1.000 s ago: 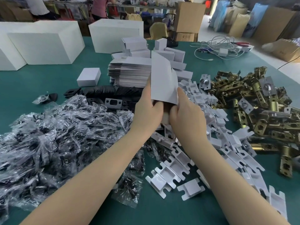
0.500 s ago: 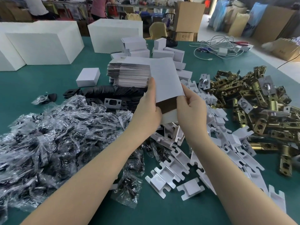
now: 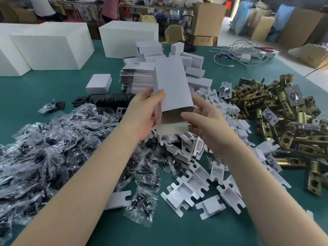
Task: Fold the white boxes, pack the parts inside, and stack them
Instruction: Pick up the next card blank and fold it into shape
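I hold a white box blank (image 3: 171,84) upright over the middle of the table, opened into a sleeve with its brown inside showing at the bottom. My left hand (image 3: 142,114) grips its left edge, thumb on the front. My right hand (image 3: 204,119) holds the right edge, thumb on the lower flap. Behind it lies a stack of flat blanks (image 3: 136,79) and a heap of folded white boxes (image 3: 193,68). White card inserts (image 3: 191,190) lie below my hands, brass latches (image 3: 276,112) to the right, bagged screws (image 3: 53,144) to the left.
Black plates (image 3: 110,101) lie in a row behind the bags. One small closed white box (image 3: 99,83) sits alone at the left. Large white blocks (image 3: 51,48) stand at the back. White cables (image 3: 239,54) lie back right. People stand beyond the green table (image 3: 44,89).
The flat blank has been opened into a sleeve and raised a little. My right thumb has moved onto the lower flap.
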A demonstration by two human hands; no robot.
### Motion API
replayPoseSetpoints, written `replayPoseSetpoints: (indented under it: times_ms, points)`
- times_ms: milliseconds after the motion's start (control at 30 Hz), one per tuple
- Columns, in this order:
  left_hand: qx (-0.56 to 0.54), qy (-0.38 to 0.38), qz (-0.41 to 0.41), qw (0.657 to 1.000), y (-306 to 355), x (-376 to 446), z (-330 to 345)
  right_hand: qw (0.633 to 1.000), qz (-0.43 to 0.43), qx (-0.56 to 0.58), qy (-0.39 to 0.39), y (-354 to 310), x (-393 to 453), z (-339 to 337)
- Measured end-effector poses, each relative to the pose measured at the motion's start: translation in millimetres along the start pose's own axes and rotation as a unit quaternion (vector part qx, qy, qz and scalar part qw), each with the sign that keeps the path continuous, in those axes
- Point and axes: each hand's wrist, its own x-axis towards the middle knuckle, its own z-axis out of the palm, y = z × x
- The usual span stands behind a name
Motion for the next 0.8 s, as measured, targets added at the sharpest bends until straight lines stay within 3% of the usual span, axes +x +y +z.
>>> replayPoseSetpoints:
  times_ms: [67,133,300,567,700,800]
  points:
    - [0.008,-0.038,-0.016,0.999,2.0,0.0,-3.8,0.999,0.042,0.033,0.0,-2.6,0.7,-8.5]
    - [0.039,-0.069,-0.023,0.997,0.5,-3.1,-2.3,0.996,0.058,0.022,0.058,-2.1,2.8,-11.4]
    - [0.085,-0.094,-0.004,0.992,-8.3,-9.7,8.9,0.987,0.025,-0.024,0.155,1.7,4.4,-12.2]
    - [0.124,-0.076,0.031,0.989,-6.9,-7.9,5.8,0.989,0.007,-0.01,0.15,3.0,4.8,-16.8]
    - [0.133,-0.066,0.057,0.987,-4.5,-9.2,7.5,0.994,0.023,-0.006,0.11,-1.8,3.3,-18.5]
    - [0.147,-0.061,0.073,0.984,-7.4,-11.7,10.7,0.989,-0.003,-0.025,0.148,-2.1,4.6,-15.6]
